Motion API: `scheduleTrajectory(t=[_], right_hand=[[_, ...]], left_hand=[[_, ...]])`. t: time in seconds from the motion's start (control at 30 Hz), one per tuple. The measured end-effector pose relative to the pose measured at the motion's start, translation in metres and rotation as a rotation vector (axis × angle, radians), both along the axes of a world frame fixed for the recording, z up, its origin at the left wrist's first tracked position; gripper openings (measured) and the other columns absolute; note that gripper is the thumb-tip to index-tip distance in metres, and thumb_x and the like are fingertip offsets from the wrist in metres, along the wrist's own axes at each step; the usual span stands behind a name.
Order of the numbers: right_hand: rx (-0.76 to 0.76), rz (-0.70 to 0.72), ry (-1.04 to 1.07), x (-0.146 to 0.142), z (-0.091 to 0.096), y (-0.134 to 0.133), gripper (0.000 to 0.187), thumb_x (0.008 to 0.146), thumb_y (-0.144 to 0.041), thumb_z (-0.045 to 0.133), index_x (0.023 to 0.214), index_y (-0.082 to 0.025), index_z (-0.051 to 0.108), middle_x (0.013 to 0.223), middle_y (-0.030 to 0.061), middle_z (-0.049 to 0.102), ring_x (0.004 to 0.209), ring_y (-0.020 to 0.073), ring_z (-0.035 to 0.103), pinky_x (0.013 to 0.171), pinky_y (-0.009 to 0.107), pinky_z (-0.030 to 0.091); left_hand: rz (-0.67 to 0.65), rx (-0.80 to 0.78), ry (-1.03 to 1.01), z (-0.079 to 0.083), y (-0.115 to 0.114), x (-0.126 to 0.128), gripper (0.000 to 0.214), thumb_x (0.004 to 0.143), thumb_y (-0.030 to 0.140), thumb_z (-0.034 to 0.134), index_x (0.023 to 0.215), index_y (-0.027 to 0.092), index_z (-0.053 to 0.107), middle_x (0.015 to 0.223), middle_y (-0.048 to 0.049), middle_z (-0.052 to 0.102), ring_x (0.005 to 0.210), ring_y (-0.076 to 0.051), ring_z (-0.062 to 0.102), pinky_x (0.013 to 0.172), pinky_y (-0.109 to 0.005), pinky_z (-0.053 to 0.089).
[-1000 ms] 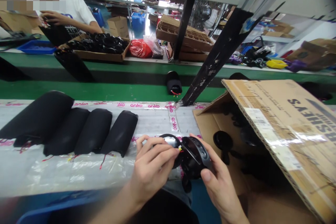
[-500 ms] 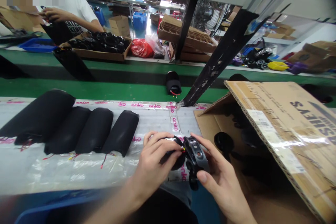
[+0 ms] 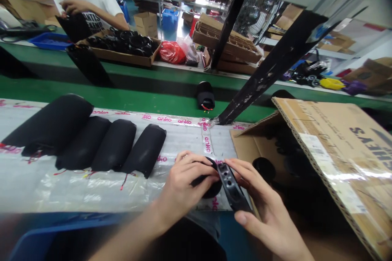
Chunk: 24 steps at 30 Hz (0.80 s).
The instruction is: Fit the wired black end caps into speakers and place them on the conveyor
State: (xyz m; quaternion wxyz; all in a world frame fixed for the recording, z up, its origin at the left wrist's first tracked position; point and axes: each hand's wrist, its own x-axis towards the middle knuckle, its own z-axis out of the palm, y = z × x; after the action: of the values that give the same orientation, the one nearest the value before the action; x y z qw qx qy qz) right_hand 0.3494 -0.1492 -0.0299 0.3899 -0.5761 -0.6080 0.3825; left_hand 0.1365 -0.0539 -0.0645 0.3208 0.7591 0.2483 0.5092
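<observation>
Left hand: curled over from the left, wrist low and angled in, fingers wrapped across the top of the part, so a pretty full grip on the round black part.

Right hand: comes up from the lower right, fingers laid over the slotted black plastic piece, thumb under its lower end. Narrow pinch, basically.

Held parts: both sit right where the hands meet, over the tabletop's near edge. The slotted piece's top end is against the round part, can't tell if they're actually joined.

Tabletop: covered in clear plastic with pink "anko" tape. Four black padded covers lie in a row just left of the left hand, red wires poking out.

Right side: open cardboard box beside the right hand, another round black part inside.

Across the line: a co-worker's hand is on a black cover, above a cardboard tray of black parts.
</observation>
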Motion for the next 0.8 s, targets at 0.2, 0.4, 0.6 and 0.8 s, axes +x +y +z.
scheduleTrajectory(t=[0.2, 0.4, 0.6, 0.8], right_hand=[[-0.037, -0.159, -0.105, -0.020, 0.011, 0.003, 0.080, 0.080, -0.070, 0.088, 0.148, -0.035, 0.065, 0.122, 0.0075, 0.073, 0.089, 0.0240, 0.073, 0.075, 0.033, 0.066], [-0.112, -0.153, -0.063, -0.032, 0.017, 0.009, 0.087, 0.075, -0.054, 0.098, 0.151, -0.039, 0.058, 0.116, 0.0062, 0.075, 0.086, 0.0257, 0.075, 0.066, 0.034, 0.068], [-0.123, -0.089, -0.005, -0.036, 0.017, 0.008, 0.084, 0.075, -0.028, 0.097, 0.149, -0.043, 0.060, 0.148, 0.0081, 0.065, 0.090, 0.0242, 0.078, 0.066, 0.032, 0.070], [-0.148, -0.071, 0.094, -0.033, 0.007, 0.002, 0.086, 0.085, -0.017, 0.081, 0.160, -0.045, 0.051, 0.155, 0.0108, 0.060, 0.065, 0.0134, 0.069, 0.050, 0.028, 0.066]], left_hand=[[0.240, 0.044, 0.070, -0.008, -0.010, 0.002, 0.006, 0.100, 0.019, 0.078, 0.098, 0.024, 0.075, 0.113, -0.0069, 0.074, 0.107, -0.024, 0.071, 0.099, -0.045, 0.050], [0.094, -0.047, 0.028, -0.017, -0.018, -0.005, 0.015, 0.096, 0.007, 0.071, 0.098, 0.022, 0.071, 0.127, -0.0091, 0.070, 0.125, -0.026, 0.066, 0.110, -0.046, 0.053], [0.071, -0.098, -0.009, -0.019, -0.017, -0.006, 0.018, 0.094, 0.002, 0.070, 0.098, 0.020, 0.070, 0.131, -0.0108, 0.067, 0.126, -0.024, 0.068, 0.108, -0.036, 0.058], [0.066, 0.002, 0.048, -0.026, -0.014, -0.009, 0.022, 0.097, 0.001, 0.066, 0.108, 0.019, 0.073, 0.134, -0.0135, 0.064, 0.127, -0.025, 0.067, 0.108, -0.037, 0.059]])
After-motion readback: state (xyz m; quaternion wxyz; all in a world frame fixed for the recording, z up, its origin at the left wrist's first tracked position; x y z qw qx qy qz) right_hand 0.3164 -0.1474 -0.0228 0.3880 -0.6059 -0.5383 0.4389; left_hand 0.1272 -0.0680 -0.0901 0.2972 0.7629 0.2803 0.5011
